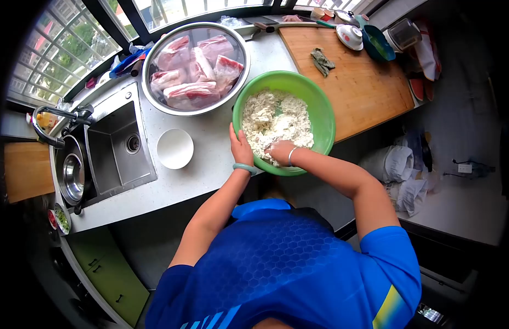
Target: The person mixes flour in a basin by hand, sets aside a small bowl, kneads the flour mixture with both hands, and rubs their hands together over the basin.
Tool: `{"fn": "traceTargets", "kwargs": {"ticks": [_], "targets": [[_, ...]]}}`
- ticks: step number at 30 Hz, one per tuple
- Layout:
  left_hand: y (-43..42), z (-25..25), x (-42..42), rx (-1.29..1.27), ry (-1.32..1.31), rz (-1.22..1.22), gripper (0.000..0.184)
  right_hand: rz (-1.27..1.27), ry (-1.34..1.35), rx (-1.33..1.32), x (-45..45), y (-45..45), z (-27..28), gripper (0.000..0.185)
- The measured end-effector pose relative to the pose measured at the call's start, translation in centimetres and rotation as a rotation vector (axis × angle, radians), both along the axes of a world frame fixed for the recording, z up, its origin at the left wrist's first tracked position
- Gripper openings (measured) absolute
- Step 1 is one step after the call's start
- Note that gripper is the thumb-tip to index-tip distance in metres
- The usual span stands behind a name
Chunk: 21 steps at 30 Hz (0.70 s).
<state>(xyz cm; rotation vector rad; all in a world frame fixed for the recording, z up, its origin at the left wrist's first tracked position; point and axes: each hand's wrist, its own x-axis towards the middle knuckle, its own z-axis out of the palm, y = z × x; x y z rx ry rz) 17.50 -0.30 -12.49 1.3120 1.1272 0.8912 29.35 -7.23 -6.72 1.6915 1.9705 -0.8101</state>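
Observation:
A green bowl point(324, 118) sits near the counter's front edge with shaggy, floury dough point(276, 118) in it. My left hand point(241, 147), with a pale green bangle on its wrist, grips the bowl's near left rim. Deep in the bowl, my right hand point(282, 152) has its fingers curled into the near side of the dough, and they are partly hidden by it. A silver bracelet circles that wrist. Left of the green bowl stands an empty white bowl point(175, 148).
Behind the white bowl, a large steel basin point(150, 101) holds several slabs of raw meat point(191, 96). A sink point(115, 156) with a black faucet point(57, 112) is at left. On the right, a wooden board point(358, 93) bears a crumpled cloth point(322, 61) and dishes.

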Motion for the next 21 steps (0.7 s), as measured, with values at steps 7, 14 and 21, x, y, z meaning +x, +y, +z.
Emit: {"fn": "traceTargets", "kwargs": {"ticks": [7,14,21], "targets": [[0.7,0.8,0.9,0.017,0.102,0.131,0.043,-0.353,0.097,0.336,2.8,5.6,-6.5,0.04],[4.4,-0.2,2.2,0.138,0.202,0.024,0.038,-0.547,-0.115,0.128,14.3,0.9,-2.7,0.026],[-7.9,0.5,1.6,-0.199,0.039,0.367,0.048,-0.029,-0.036,0.127,11.9,7.4,1.5,0.03]]}}
